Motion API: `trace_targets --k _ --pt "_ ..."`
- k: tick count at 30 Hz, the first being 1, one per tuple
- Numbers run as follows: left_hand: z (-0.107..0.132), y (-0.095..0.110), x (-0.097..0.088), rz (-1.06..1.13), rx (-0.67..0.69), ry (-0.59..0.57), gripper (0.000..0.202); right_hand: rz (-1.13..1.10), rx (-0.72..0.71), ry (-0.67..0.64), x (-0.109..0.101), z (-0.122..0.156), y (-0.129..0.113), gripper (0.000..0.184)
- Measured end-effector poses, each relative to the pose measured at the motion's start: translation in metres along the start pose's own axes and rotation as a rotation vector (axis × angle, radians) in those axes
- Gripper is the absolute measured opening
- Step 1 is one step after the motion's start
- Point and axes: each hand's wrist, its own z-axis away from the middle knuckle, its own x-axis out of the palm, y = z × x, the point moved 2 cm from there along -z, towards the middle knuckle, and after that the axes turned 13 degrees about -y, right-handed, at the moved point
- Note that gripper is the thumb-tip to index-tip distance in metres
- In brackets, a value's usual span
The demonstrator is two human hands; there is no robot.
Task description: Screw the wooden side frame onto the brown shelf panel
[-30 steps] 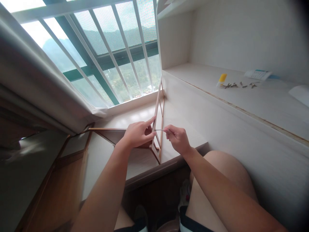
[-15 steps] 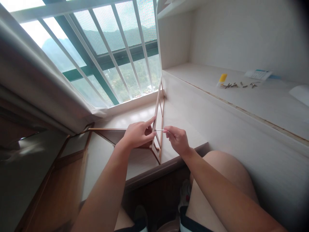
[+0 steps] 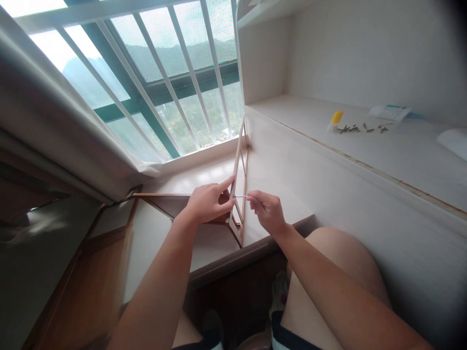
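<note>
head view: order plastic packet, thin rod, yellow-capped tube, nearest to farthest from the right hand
1. Thin rod: gripped by the right hand
2. Yellow-capped tube: on the shelf, up and right
3. Plastic packet: farther right on that shelf

Daylight enters through a window (image 3: 171, 116) at the upper left, its green frame (image 3: 105, 113) behind white bars (image 3: 218, 68), with hazy hills (image 3: 199, 53) outside. A pale curtain (image 3: 65, 97) hangs at the left. A light ledge (image 3: 215, 243) crosses the centre. At the right, a whitish shelf (image 3: 408, 158) with a worn brownish edge tops a plain panel (image 3: 328, 180). Dark shadow fills the lower centre.
</note>
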Motion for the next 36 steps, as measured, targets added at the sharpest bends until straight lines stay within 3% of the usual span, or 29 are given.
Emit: trace_targets --k 7,14,18,23,28,36 --pt "0.0 0.0 -0.001 0.004 0.006 0.007 0.068 -0.052 0.09 0.007 0.003 0.003 -0.001 0.03" --pt "0.0 0.001 -0.002 0.002 -0.006 0.004 0.068 -0.275 0.297 0.014 0.006 -0.001 -0.007 0.043" --pt "0.001 0.001 -0.001 0.004 0.003 0.008 0.068 -0.346 0.339 -0.025 0.005 -0.004 -0.011 0.046" --pt "0.001 -0.001 0.0 0.01 0.01 0.012 0.068 -0.199 0.289 0.002 -0.004 -0.004 -0.012 0.045" --pt "0.001 -0.002 0.001 0.004 0.009 0.017 0.069 -0.009 0.158 -0.069 -0.01 -0.003 -0.009 0.037" --pt "0.001 -0.001 0.0 0.005 -0.007 0.006 0.069 0.043 0.058 -0.087 -0.007 -0.001 -0.006 0.028"
